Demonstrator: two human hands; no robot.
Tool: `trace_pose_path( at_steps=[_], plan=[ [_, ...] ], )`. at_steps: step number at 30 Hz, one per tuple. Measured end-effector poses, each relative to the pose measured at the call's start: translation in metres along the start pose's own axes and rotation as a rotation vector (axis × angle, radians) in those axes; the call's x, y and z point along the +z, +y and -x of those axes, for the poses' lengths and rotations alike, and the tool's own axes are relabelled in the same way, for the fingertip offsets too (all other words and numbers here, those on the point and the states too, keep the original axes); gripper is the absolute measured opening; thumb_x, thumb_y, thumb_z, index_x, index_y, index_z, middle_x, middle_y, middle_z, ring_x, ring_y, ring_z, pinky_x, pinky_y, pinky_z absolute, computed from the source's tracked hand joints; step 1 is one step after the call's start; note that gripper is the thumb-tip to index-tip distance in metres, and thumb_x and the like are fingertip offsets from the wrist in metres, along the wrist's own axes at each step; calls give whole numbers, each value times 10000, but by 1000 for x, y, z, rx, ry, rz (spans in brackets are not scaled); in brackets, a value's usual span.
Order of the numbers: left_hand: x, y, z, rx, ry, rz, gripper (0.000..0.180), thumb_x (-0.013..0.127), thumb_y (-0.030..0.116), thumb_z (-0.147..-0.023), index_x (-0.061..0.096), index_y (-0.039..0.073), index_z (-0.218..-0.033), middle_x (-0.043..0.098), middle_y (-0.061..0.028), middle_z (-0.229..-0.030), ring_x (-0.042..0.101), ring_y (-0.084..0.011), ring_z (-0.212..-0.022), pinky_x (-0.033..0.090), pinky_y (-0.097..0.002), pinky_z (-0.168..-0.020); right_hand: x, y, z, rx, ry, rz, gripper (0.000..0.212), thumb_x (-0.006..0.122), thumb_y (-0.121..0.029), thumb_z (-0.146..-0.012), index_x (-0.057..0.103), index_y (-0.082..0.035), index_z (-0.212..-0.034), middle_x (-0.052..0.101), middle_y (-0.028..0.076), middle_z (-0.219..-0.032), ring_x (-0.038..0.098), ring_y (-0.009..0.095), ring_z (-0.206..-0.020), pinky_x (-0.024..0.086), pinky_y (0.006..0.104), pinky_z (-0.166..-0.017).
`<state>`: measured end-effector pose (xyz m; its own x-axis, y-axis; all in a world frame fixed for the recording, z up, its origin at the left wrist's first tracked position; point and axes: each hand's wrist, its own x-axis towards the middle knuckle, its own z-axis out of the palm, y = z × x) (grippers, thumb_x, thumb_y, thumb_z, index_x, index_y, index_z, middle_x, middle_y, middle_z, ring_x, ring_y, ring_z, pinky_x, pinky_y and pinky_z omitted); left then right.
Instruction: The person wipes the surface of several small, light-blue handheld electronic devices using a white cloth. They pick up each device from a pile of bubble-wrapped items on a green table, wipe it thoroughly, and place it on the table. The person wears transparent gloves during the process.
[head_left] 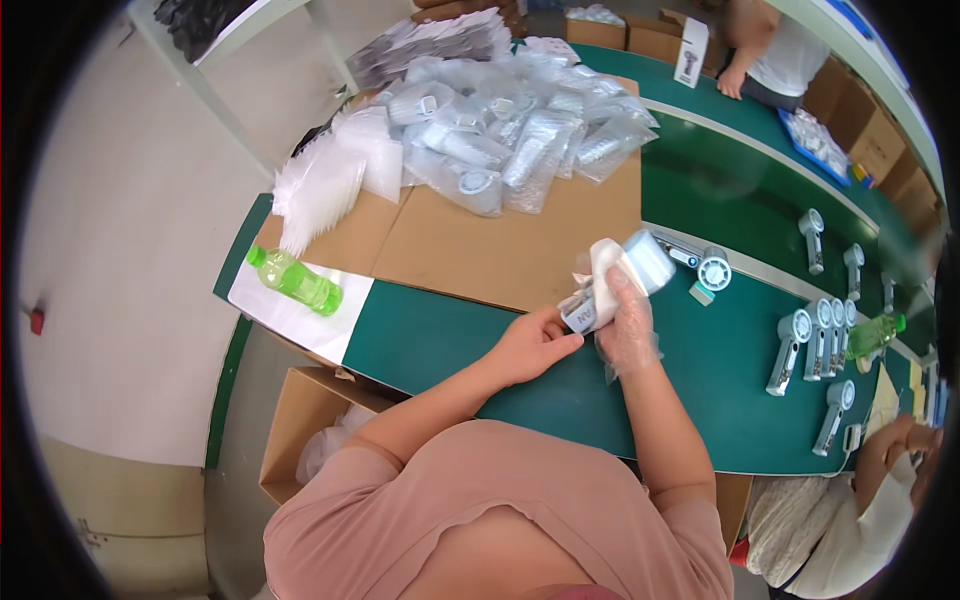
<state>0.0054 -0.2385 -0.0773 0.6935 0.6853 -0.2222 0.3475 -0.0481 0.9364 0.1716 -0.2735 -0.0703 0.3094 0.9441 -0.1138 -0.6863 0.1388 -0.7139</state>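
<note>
My right hand (pixel 629 325), in a thin clear plastic glove, is closed on a white cloth (pixel 606 280) wrapped about a light-blue handheld fan (pixel 650 262). The fan's round head points away from me and its handle towards my left. At the handle's lower end, the bent fingers of my left hand (pixel 537 346) grip the fan too. Just beyond my right hand, a second handheld fan (pixel 713 270) lies on the green table (pixel 440 345), with a small green-and-white block (pixel 702 293) beside it.
Bagged fans (pixel 500 130) are heaped on a cardboard sheet (pixel 470 255), beside white pouches (pixel 325 185). A green bottle (pixel 295 282) lies at the left. Several fans (pixel 790 350) rest at the right, near a co-worker's arm (pixel 885 455). Another person (pixel 785 60) stands across the table.
</note>
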Motion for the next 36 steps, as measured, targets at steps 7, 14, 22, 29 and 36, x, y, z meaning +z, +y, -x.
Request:
trace_pose_path(
  at_steps=[7, 14, 22, 29, 36],
  plan=[
    [-31, 31, -2, -30, -241, 225, 244, 581, 76, -869, 608, 22, -1105, 646, -30, -869, 570, -111, -727, 472, -265, -659, -4, 36, 1, 2, -76, 349, 369, 655, -20, -826, 573, 21, -1184, 652, 112, -1028, 660, 180, -816, 557, 297, -665],
    [-213, -32, -98, 400, 1368, -737, 182, 653, 146, -836, 588, 18, -947, 627, -181, -892, 642, -360, -844, 513, -471, -719, 3, 8, -8, 2, 133, 390, 425, 645, 7, -802, 565, 20, -1219, 638, 137, -1077, 650, 207, -875, 585, 333, -717],
    [-307, -64, -122, -50, 1217, -1045, 164, 663, 163, -831, 601, 40, -921, 642, -155, -918, 640, -343, -864, 518, -462, -741, -16, 7, -19, 111, 63, 421, 456, 657, -13, -818, 544, 2, -1260, 642, 140, -1108, 663, 211, -885, 587, 326, -727],
    [-225, 4, -76, 282, 1017, -666, 156, 668, 150, -856, 594, 43, -770, 600, -129, -714, 571, -287, -661, 463, -394, -630, -17, -11, -8, 178, -72, 285, 559, 672, -30, -815, 449, 19, -1326, 608, 173, -1174, 661, 247, -965, 596, 367, -760],
    [-96, -39, -44, 421, 289, -583, 165, 644, 160, -849, 623, -3, -848, 626, -164, -717, 607, -326, -665, 473, -401, -621, -21, -20, -7, 290, -228, 207, 616, 702, -103, -832, 419, 15, -1366, 578, 197, -1190, 659, 295, -980, 616, 430, -758]
  ],
)
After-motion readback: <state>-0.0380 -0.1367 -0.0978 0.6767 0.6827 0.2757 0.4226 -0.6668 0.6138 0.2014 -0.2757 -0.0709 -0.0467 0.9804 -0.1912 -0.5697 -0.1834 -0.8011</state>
